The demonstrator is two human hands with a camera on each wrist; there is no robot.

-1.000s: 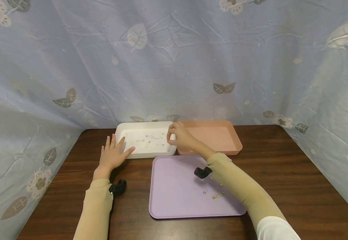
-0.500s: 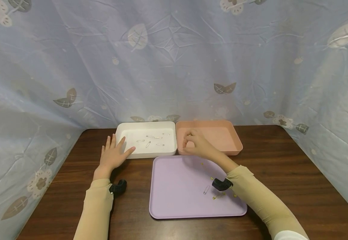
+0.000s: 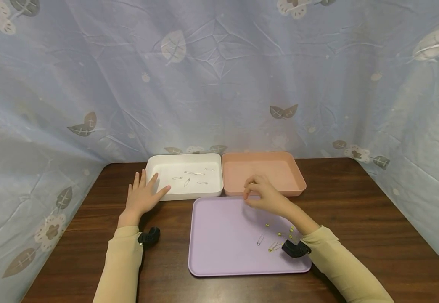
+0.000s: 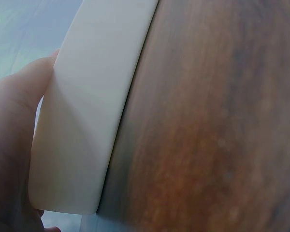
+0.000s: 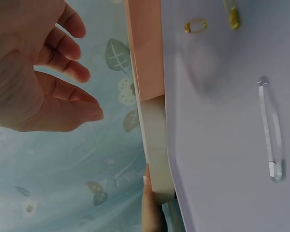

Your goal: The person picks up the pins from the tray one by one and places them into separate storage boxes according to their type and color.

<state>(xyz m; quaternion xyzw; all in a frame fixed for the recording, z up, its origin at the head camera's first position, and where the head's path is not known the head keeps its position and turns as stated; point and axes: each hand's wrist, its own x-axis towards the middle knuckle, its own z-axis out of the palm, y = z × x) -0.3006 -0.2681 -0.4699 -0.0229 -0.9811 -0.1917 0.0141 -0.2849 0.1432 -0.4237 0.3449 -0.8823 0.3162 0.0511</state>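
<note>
My left hand (image 3: 141, 195) rests with spread fingers on the left end of the white tray (image 3: 219, 191), its thumb at the front rim. Several silver safety pins (image 3: 187, 182) lie in that tray. Above the back edge of the lilac tray (image 3: 219, 256) hovers my right hand (image 3: 266, 195). Its fingers are loosely bent, and the right wrist view shows nothing between thumb and fingertips. On the lilac tray lie a silver safety pin (image 5: 270, 130) and several gold safety pins (image 3: 272, 247); the right forearm and wrist camera may hide part of this group.
A peach tray (image 3: 276, 166) adjoins the white tray on its right; both stand behind the lilac tray. All three sit on a dark wooden table (image 3: 170, 256). A patterned curtain (image 3: 219, 84) encloses the back and sides.
My right hand has moved from over the white tray's right end rightward and nearer, to above the lilac tray. A silver safety pin now shows whole at the white tray's right end. My left hand stays put.
</note>
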